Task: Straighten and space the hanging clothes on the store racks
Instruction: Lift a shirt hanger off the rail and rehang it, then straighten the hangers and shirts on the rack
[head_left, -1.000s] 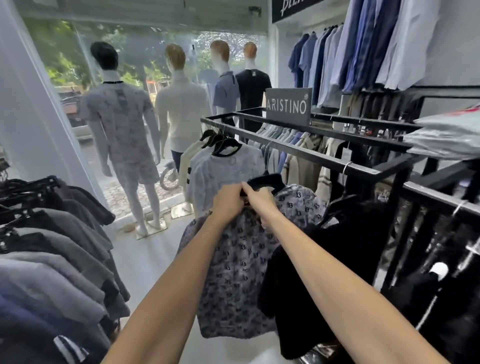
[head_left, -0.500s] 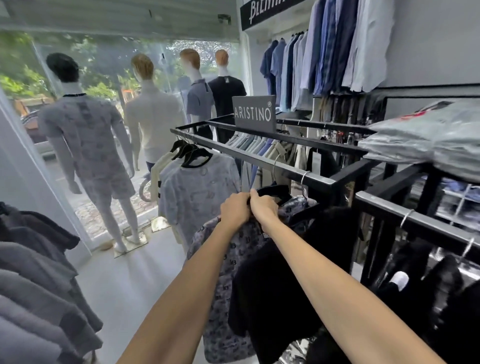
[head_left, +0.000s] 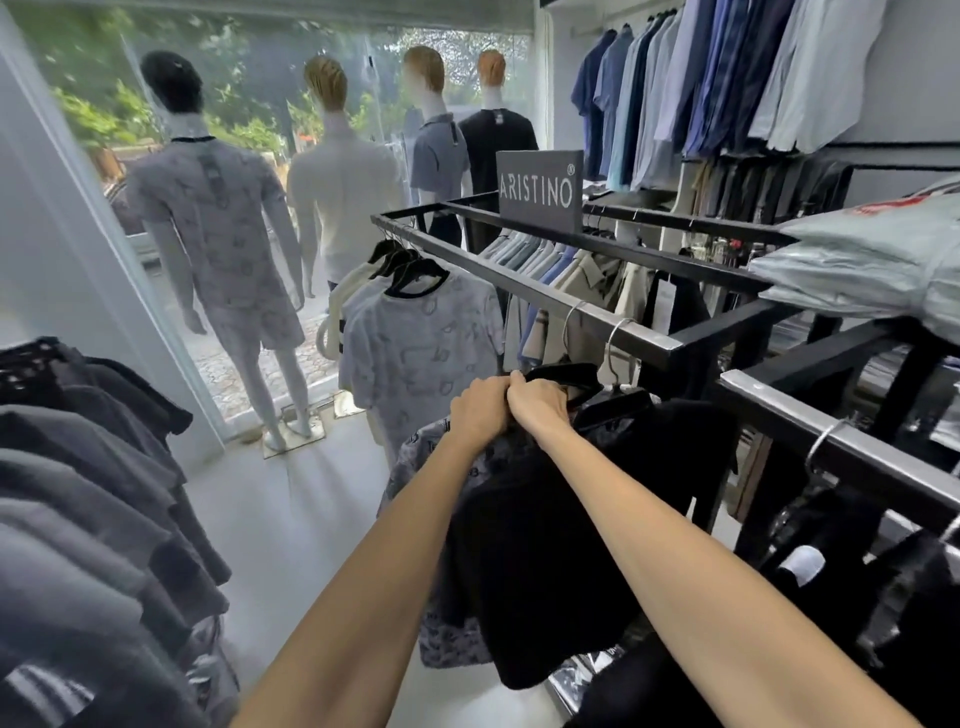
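Left hand (head_left: 480, 411) and right hand (head_left: 540, 408) are clenched together on the black hanger (head_left: 563, 373); the rail (head_left: 597, 316) is found at one o'clock, right hand nearer.

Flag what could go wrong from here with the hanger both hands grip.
1. Left hand and right hand both clutch the black hanger at one end; a tug could tilt it and slide the patterned shirt off.
2. The black garment overlaps that shirt, so it may drag along and bunch up.

single head-worn wide view, looking forward and down, close over the hands (head_left: 511, 408), shop window far ahead
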